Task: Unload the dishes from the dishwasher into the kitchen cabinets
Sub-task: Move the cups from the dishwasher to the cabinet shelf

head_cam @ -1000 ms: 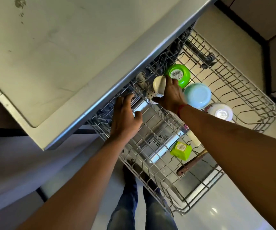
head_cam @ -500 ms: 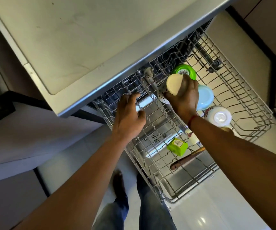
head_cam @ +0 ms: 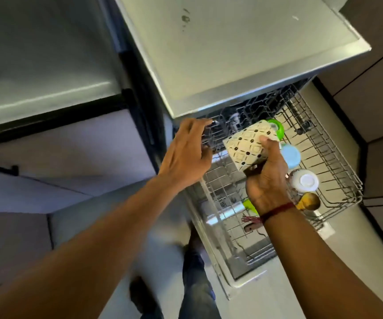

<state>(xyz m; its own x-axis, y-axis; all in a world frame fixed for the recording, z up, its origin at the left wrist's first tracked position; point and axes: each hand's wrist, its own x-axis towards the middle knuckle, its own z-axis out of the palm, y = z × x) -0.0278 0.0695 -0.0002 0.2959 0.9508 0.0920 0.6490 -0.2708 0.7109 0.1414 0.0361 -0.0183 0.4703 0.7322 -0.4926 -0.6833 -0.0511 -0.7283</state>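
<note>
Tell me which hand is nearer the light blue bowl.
Right. The right hand, holding the patterned cup, is just beside the light blue bowl; the left hand grips the rack edge beyond the cup.

both forearms [head_cam: 98, 236] bare. red thread band [head_cam: 277, 209], frayed tassel [head_cam: 250, 219] end, tied just behind the right hand [head_cam: 266, 180]. blue jeans [head_cam: 195, 272] on legs.

Grey countertop [head_cam: 243, 54], pale floor [head_cam: 369, 261], jeans [head_cam: 195, 284].
</note>
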